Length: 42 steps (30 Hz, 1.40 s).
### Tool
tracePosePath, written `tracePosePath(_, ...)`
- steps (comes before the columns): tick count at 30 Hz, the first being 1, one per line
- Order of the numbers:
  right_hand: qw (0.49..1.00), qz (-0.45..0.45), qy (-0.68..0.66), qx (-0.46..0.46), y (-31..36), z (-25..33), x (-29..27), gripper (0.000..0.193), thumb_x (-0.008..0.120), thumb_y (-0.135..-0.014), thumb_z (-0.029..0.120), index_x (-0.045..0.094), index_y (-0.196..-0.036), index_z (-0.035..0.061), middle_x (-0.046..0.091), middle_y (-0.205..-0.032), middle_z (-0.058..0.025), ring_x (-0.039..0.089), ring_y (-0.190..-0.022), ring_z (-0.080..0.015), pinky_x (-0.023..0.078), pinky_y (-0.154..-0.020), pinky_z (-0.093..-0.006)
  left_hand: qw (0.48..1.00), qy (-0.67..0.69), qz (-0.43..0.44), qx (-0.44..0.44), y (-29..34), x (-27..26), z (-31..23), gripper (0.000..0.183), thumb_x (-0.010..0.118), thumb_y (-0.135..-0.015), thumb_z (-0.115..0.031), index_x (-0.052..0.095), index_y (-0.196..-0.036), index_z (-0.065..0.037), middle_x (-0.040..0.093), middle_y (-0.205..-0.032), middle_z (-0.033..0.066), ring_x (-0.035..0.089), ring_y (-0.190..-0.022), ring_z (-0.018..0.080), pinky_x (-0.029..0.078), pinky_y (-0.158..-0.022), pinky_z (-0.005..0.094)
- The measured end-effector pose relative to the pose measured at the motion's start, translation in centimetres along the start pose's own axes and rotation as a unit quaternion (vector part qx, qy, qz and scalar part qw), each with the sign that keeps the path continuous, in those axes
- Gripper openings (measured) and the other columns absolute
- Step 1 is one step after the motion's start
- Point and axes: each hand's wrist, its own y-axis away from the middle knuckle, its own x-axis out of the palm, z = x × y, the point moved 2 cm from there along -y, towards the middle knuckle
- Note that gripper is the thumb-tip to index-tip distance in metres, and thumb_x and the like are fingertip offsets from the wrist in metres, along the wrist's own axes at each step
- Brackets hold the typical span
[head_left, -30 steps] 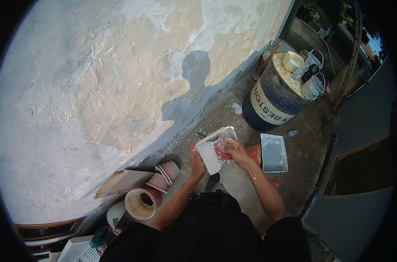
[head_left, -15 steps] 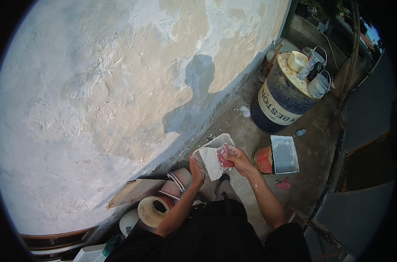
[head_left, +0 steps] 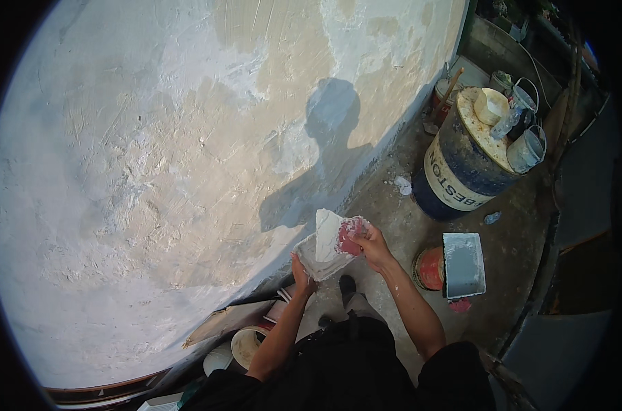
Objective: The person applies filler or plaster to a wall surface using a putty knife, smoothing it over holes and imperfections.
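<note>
Left hand [head_left: 301, 272] is under the near edge of the flat putty board [head_left: 322, 248], gripping it from below, board tilted up toward the wall [head_left: 187, 151]. Right hand [head_left: 374, 245] is clenched on the pink-handled scraper [head_left: 350, 235], blade flat on the board's right side, pressing into the white filler on it. Both hands are loaded, out in front of my chest and just off the wall.

Around me: big blue drum [head_left: 461, 168] to the right with small buckets and a tub on its lid, orange-lidded can [head_left: 430, 268] on the floor with a grey tray [head_left: 463, 264] resting on it, white pails [head_left: 246, 346] down by my left leg, and a plank [head_left: 225, 322] leaning at the wall base.

Risks as I judge them:
- Board is tilted and held by one edge only. Too much scraper pressure on the far side could lever it out of my left-hand grip, dumping filler on the floor.
- Filler could slide off the low edge onto my wrist or trousers.
- Floor is cluttered close to my feet, so a step back could catch the can or tray.
- Can't tell how much filler is left on the board; the scraper covers part of it.
</note>
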Motion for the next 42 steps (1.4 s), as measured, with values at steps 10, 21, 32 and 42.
tracePosePath(10, 0.923, -0.304, 0.214, -0.096, -23.5, -5.6, -0.6, 0.027, 0.063, -0.079, 0.005, 0.050, -0.103, 0.0006, 0.067, -0.086, -0.0170, 0.067, -0.080, -0.0295, 0.052, -0.071, -0.0368, 0.998, -0.013, -0.063, -0.023, -2.6, -5.3, 0.8, 0.066, 0.029, -0.095, -0.058, 0.031, -0.140, -0.009, 0.040, -0.138, 0.0124, 0.042, -0.125, 0.0305, 0.033, -0.106, 0.0450)
tracePosePath(21, 0.921, -0.113, 0.271, -0.257, -18.7, 0.0, 9.8, 0.019, 0.062, -0.078, 0.002, 0.052, -0.094, 0.0006, 0.065, -0.080, -0.0153, 0.066, -0.079, -0.0290, 0.049, -0.069, -0.0346, 0.992, -0.029, -0.117, 0.043, -2.0, -10.7, -0.3, 0.066, 0.032, -0.094, -0.058, 0.033, -0.138, -0.009, 0.041, -0.137, 0.0111, 0.041, -0.126, 0.0294, 0.031, -0.106, 0.0431)
tracePosePath(32, 0.946, -0.322, 0.013, -0.018, -22.7, -9.1, -6.1, 0.039, 0.060, -0.083, -0.003, 0.047, -0.120, -0.0012, 0.061, -0.109, -0.0142, 0.060, -0.099, -0.0198, 0.049, -0.081, -0.0310, 0.987, -0.030, -0.142, 0.070, -0.8, -7.8, -0.8, 0.066, 0.027, -0.095, -0.058, 0.032, -0.139, -0.008, 0.041, -0.137, 0.0104, 0.041, -0.126, 0.0278, 0.031, -0.106, 0.0419)
tracePosePath(42, 0.964, -0.212, -0.150, -0.056, -25.2, -9.5, -3.0, 0.030, 0.062, -0.084, -0.001, 0.055, -0.113, -0.0036, 0.061, -0.109, -0.0114, 0.060, -0.098, -0.0174, 0.048, -0.084, -0.0277, 0.984, -0.043, -0.150, 0.085, 2.4, -11.3, -1.1, 0.070, 0.028, -0.094, -0.060, 0.030, -0.140, -0.008, 0.039, -0.139, 0.0108, 0.040, -0.126, 0.0281, 0.030, -0.106, 0.0427)
